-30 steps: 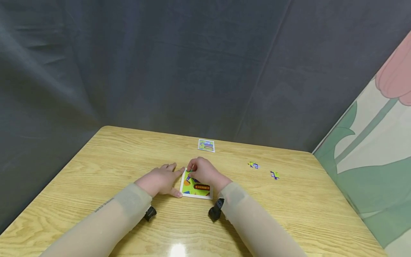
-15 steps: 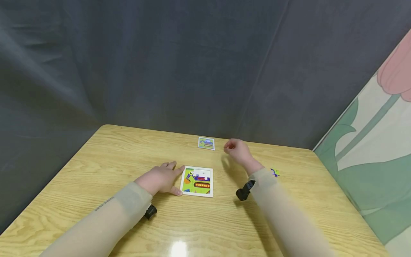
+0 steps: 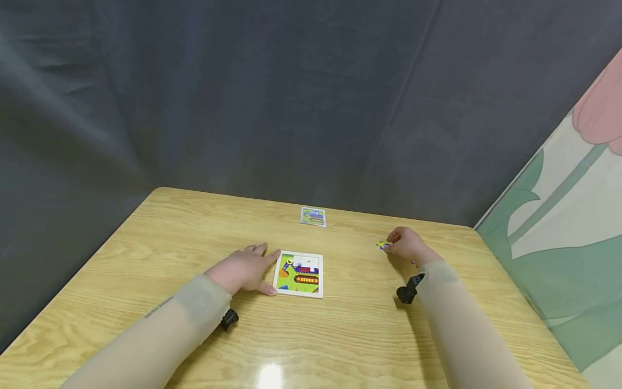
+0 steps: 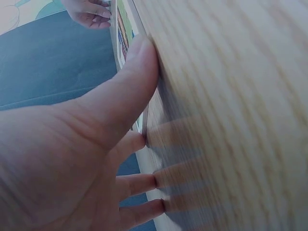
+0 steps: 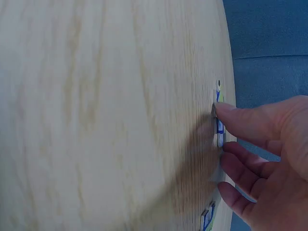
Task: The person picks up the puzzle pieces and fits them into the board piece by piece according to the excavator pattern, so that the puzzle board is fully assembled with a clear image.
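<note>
My left hand [image 3: 245, 268] spreads its fingers on the table, with thumb and index finger against the left edge of a white-framed jigsaw puzzle [image 3: 298, 296]. Its picture shows a digger, and a bare white patch shows at the upper right. Off to the right, my right hand [image 3: 409, 245] has thumb and fingers at a small yellow-and-blue puzzle piece [image 3: 382, 245] lying on the table. In the right wrist view, the thumb touches this puzzle piece [image 5: 220, 126]; the index fingertip is hidden. Another puzzle piece [image 5: 207, 219] lies beyond the lower fingers, mostly covered in the head view.
A small picture card [image 3: 313, 216] of a similar digger lies near the back of the wooden table [image 3: 194, 227]. A dark curtain [image 3: 291, 108] hangs behind the table, and a flowered panel [image 3: 573, 227] stands at the right.
My right hand has left the puzzle frame, swung up and right, then lowered onto a loose piece. The picture in the frame is uncovered. My left hand has stayed in place.
</note>
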The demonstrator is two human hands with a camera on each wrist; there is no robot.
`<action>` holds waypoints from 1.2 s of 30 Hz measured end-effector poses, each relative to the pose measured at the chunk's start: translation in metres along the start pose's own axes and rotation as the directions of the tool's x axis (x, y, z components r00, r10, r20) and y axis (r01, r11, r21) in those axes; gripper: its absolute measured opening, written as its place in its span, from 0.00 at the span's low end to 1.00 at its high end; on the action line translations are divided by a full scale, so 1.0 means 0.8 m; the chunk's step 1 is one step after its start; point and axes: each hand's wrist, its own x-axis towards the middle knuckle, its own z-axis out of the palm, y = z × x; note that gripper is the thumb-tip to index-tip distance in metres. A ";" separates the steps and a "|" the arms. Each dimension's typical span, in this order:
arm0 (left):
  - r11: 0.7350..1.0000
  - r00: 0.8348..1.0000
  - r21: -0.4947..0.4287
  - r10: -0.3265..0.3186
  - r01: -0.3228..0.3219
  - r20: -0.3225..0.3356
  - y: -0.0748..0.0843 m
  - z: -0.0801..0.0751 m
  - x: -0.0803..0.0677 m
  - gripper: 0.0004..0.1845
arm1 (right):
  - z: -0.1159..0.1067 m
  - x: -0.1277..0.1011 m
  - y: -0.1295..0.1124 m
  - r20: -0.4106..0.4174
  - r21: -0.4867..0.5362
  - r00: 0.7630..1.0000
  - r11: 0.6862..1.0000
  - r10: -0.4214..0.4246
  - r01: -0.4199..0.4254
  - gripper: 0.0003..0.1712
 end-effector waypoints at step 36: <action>1.000 1.000 -0.025 -0.018 0.017 -0.006 -0.004 0.003 0.004 0.53 | 0.036 -0.003 -0.111 0.115 0.278 0.960 0.936 -0.257 0.217 0.03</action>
